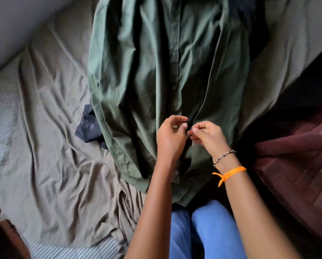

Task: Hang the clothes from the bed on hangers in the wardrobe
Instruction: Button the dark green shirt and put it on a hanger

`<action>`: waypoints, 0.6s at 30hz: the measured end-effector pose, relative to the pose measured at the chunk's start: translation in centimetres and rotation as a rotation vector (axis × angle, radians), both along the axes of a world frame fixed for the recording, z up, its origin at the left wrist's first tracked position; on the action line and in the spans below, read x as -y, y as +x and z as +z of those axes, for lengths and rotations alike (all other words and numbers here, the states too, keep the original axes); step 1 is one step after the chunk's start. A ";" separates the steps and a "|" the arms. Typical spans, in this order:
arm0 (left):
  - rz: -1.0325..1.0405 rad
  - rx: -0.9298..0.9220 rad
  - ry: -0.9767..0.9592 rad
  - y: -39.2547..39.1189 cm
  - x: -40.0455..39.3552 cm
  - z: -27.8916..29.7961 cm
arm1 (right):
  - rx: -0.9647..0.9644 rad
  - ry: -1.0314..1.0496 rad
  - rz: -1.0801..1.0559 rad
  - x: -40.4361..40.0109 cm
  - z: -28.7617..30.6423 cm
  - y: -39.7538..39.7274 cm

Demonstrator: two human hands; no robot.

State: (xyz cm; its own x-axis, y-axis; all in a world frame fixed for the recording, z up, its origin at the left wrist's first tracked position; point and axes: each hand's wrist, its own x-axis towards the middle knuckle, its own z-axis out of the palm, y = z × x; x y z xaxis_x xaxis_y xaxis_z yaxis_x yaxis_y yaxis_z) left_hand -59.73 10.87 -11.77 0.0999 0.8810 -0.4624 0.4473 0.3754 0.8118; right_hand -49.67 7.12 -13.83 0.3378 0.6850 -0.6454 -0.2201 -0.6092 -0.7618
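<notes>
Both her left hand (172, 136) and right hand (206, 136) pinched the button placket of the green shirt (147, 71), which lay spread on the bed (48, 118) toward twelve o'clock.

Rumpled tan sheet (50, 139) — dark maroon chair (296, 165) beside bed.
</notes>
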 end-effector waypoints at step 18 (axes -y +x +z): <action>-0.042 -0.089 0.258 15.0 -18.8 2.6 | 0.385 0.292 -0.041 -22.6 2.0 17.7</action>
